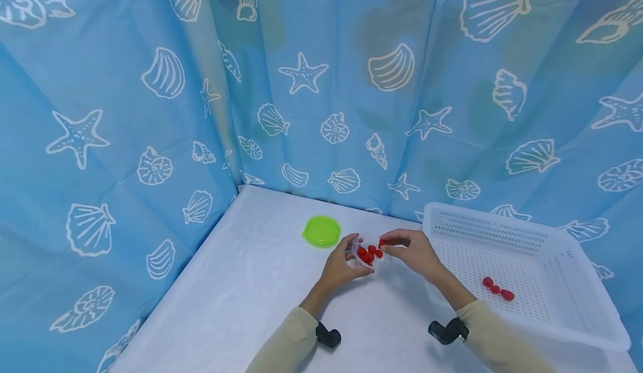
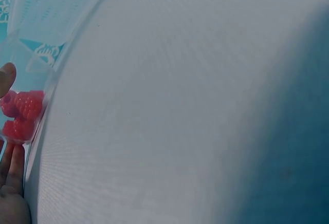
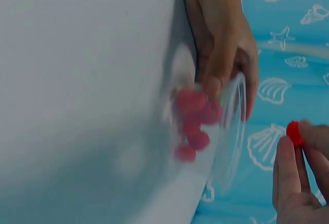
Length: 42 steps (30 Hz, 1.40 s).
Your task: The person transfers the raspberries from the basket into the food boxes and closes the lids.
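Observation:
My left hand [image 1: 339,265] grips a clear plastic container [image 3: 231,147] by its side, thumb on one wall and fingers round the other. Several red raspberries [image 2: 21,107] lie inside it, seen through the wall in the left wrist view. Just beside the container's rim, my right hand [image 1: 413,252] pinches a single raspberry [image 3: 294,133] between thumb and fingertips. In the right wrist view that berry is apart from the container. A round green lid [image 1: 321,232] lies flat on the table behind the left hand.
On the right stands a large white perforated basket [image 1: 593,306], with 3 raspberries [image 1: 495,290] on its floor. A white cloth [image 1: 241,283] covers the table. Blue shell-patterned curtains [image 1: 331,99] hang along the table's back and left edges.

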Available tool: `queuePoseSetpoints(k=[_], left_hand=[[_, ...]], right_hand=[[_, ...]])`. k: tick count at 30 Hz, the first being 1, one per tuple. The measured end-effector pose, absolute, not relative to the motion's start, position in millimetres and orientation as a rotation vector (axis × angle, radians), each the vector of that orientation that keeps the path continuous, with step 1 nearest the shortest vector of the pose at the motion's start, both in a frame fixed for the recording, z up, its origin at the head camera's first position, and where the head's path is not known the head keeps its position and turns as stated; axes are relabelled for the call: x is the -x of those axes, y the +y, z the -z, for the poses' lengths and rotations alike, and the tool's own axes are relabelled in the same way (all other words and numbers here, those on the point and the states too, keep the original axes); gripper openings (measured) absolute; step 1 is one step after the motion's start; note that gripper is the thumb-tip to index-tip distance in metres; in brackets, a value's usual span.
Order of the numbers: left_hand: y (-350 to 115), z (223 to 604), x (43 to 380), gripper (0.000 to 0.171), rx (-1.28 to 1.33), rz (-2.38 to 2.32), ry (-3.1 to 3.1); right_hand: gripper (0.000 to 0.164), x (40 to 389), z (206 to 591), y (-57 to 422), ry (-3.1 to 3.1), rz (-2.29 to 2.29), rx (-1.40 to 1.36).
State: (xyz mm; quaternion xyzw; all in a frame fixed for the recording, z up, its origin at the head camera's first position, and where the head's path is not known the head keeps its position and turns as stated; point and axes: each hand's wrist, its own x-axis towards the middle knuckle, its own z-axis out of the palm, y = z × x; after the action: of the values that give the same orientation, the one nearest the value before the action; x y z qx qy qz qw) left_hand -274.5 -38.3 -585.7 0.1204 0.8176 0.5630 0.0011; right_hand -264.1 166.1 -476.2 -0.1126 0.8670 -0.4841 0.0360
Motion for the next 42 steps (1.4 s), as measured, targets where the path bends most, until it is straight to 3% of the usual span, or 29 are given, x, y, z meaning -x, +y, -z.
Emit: queuePoseSetpoints(k=[15,42], left_hand=[[-38,585,275,0.092,-0.425,-1.777,2.577],[-39,588,276,0.092,-0.469,-1.798,2.572]], right_hand=[[0.025,243,513,126,2.836,1.819,0.146],[0.028,247,545,131,2.98,1.906,0.2]])
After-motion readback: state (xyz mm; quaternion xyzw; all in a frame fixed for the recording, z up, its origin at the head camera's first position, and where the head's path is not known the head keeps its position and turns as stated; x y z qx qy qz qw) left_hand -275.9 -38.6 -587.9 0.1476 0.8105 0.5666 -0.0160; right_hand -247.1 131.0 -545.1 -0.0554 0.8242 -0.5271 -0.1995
